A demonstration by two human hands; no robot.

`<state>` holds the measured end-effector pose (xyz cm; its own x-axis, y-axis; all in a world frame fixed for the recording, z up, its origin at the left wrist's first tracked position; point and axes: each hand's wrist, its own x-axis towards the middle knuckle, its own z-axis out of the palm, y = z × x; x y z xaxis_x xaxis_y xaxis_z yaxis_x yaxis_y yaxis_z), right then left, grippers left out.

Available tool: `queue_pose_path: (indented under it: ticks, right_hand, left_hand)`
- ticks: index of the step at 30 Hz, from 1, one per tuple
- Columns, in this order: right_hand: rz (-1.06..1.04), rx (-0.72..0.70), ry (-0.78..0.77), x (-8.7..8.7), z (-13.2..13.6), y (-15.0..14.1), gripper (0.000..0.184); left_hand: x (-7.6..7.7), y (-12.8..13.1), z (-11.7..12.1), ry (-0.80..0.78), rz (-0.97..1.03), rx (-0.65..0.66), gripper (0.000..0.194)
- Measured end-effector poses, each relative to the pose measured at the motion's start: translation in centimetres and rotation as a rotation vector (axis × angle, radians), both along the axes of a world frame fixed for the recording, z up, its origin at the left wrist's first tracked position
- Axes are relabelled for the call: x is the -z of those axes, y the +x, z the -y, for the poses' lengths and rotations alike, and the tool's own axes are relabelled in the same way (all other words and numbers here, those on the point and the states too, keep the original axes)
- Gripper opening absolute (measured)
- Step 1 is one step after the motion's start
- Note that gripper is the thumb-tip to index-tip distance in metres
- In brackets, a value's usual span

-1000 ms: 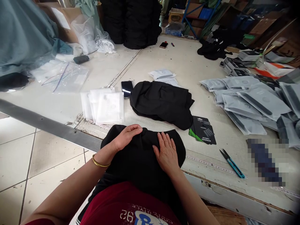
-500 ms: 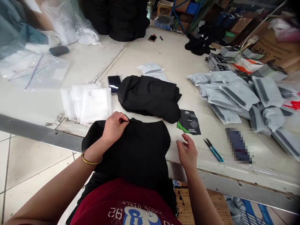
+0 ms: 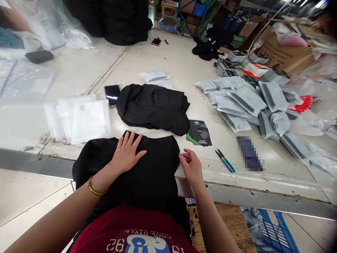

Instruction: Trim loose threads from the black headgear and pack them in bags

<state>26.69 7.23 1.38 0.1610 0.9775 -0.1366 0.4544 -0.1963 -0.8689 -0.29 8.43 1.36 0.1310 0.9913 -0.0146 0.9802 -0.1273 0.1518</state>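
One long worktable [image 3: 163,58] spreads before me; over its near edge lies the black fabric piece [image 3: 155,168], just short of the folded black cloths [image 3: 152,109]. It should handle soft, light and limp, best taken by its far corners. My left hand [image 3: 127,151] lies flat on it, fingers spread, gripping nothing. My right hand [image 3: 191,167] curls at its right edge; whether it pinches cloth, I can't tell.
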Motion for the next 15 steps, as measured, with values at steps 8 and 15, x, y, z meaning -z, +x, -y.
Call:
queue_pose_path:
  ticks: [8, 15]
  right_hand:
    - [-0.296, 0.061, -0.132, -0.55, -0.24, 0.31, 0.043]
    - [-0.399, 0.047, -0.186, -0.79, 0.19, -0.29, 0.039]
  left_hand:
    - [-0.07, -0.17, -0.02, 0.017, -0.004, 0.0, 0.068]
    - [0.05, -0.1, 0.03, 0.034, -0.011, -0.005, 0.067]
